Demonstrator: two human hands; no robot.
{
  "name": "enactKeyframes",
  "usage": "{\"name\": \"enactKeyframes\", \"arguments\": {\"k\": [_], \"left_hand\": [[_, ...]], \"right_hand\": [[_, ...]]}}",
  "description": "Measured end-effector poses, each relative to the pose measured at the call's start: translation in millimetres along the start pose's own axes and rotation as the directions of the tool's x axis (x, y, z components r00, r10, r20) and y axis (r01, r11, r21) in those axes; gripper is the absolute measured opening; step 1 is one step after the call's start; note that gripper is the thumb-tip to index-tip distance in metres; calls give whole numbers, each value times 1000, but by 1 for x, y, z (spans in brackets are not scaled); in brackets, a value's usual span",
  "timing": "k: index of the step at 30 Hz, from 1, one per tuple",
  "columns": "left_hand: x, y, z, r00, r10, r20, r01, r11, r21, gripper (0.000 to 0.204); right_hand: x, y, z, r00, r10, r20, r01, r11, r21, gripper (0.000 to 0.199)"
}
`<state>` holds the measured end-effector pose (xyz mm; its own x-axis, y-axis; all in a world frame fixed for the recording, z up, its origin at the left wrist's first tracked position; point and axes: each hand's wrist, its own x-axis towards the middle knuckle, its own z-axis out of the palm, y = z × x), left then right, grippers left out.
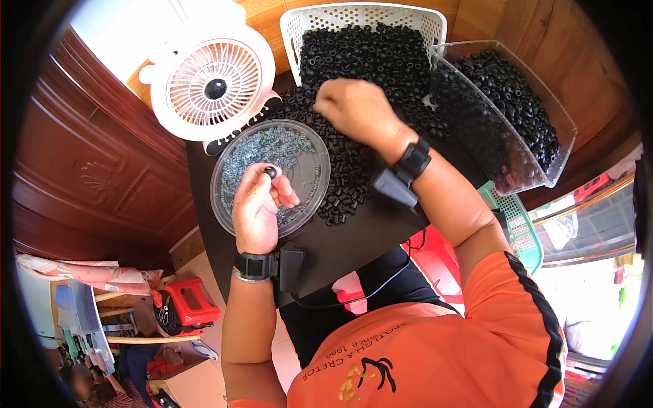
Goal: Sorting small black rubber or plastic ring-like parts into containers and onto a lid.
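My left hand point(260, 207) is raised over a round clear tray point(308, 178), thumb and forefinger pinching a small black cap point(271, 172). The hand's other fingers are half curled. Small translucent bluish pieces point(255, 153) cover part of the tray. My right hand point(357, 112) is above a loose heap of black caps point(343, 180) spread on the dark table. Its fingers are curled together, and whatever they may hold is hidden. Each wrist wears a black strapped device.
A white perforated basket point(360, 8) full of black caps stands at the back. Right of it, a tilted clear bin point(554, 119) holds more. A white fan point(215, 88) is at the far left. A green basket point(520, 224) sits at the right; a cable point(371, 297) hangs near my lap.
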<state>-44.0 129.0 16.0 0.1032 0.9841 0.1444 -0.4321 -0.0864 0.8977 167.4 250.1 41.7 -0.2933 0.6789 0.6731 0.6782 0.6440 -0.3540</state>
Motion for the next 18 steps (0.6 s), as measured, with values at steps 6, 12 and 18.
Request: {"name": "enactKeyframes", "arguments": {"k": [6,12,18], "left_hand": [[2,1,-5,1000,2,6,-2,1000,1,20],[0,0,-5,1000,-15,-16,15,1000,11,21],[1,0,-4,999,-44,-16,45,999,24,20]], "right_hand": [[6,76,-9,947,290,137,-250,935,-251,14],[4,71,-1,848,394,354,-304,910,-283,16],[2,57,4,869,364,334,-233,898,-372,21]]}}
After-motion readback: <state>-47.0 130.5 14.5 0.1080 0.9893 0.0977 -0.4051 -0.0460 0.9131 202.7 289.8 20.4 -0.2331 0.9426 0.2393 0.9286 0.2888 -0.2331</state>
